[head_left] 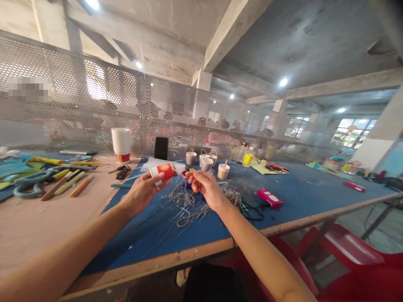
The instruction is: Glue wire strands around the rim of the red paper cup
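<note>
My left hand is wrapped round a red and white paper cup, tilted on its side above the blue table mat. At the cup's right end, my right hand has its fingers pinched together, close to something small and orange-blue that is too small to make out. Beneath both hands lies a tangle of grey cords and thin wires. Several small cups with grey contents stand just behind, one of them holding a stick.
On the left are a stack of paper cups, scissors and several tools. A black phone stands near the mesh screen. To the right are a yellow-labelled bottle, a magenta box and red chairs.
</note>
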A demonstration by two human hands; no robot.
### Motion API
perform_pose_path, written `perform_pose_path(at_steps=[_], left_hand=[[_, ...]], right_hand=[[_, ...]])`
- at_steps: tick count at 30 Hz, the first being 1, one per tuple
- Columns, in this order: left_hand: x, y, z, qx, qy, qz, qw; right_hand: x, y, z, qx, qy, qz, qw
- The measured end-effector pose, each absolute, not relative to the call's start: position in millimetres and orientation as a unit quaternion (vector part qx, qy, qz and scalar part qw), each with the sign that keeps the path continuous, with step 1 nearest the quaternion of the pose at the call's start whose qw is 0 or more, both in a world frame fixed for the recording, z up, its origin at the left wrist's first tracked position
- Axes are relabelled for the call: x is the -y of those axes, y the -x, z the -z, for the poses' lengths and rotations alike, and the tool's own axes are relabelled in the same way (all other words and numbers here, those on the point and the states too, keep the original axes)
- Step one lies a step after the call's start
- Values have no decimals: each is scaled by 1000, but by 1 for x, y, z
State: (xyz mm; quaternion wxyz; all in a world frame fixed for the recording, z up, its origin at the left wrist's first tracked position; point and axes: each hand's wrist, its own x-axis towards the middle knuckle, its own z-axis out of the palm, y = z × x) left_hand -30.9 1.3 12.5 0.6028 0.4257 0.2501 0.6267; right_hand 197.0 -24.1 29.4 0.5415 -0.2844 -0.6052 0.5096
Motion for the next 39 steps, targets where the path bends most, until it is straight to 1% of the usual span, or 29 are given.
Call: perform_pose_path(at_steps=[4,8,10,12,14,16,18,20,24,28,30,34,35,37,39], left_hand=[[-7,34,-10,-250,-397,-643,606],[-5,34,-10,-249,-398,-646,602],[-4,34,-12,-253,-399,-643,603],[-3,34,-13,-257,-396,-644,602],[-3,35,-13,-259,-392,-647,601],[-6,36,-13,-266,-396,-640,603],[-8,37,-11,-268,-394,-632,611],[-11,38,-10,-269,-396,-623,618],[-9,38,-10,-262,-401,-620,621],[-2,34,-13,-269,-401,-623,616],[0,32,-14,-270,-405,-614,621],[3,31,-13,-264,-411,-609,625],[3,30,-13,-264,-411,-606,627],[5,29,-14,-264,-410,-606,628],[7,28,-15,-262,-411,-603,631]], right_hand=[[49,-226,-33,637,269,-559,457],[70,-261,-34,638,287,-578,420],[76,-280,-37,640,298,-574,414],[78,-300,-42,630,328,-559,428],[76,-320,-47,613,362,-508,485],[67,-341,-52,607,399,-425,540],[52,-361,-55,599,461,-336,562],[34,-378,-54,588,559,-230,537],[6,-392,-48,560,626,-157,519],[-5,-369,-42,553,638,-99,526],[-8,-344,-40,588,615,-115,512],[-17,-276,-34,670,538,-210,467],[-18,-258,-33,683,513,-242,459],[-21,-226,-28,697,427,-365,446],[-22,-202,-24,698,382,-418,438]])
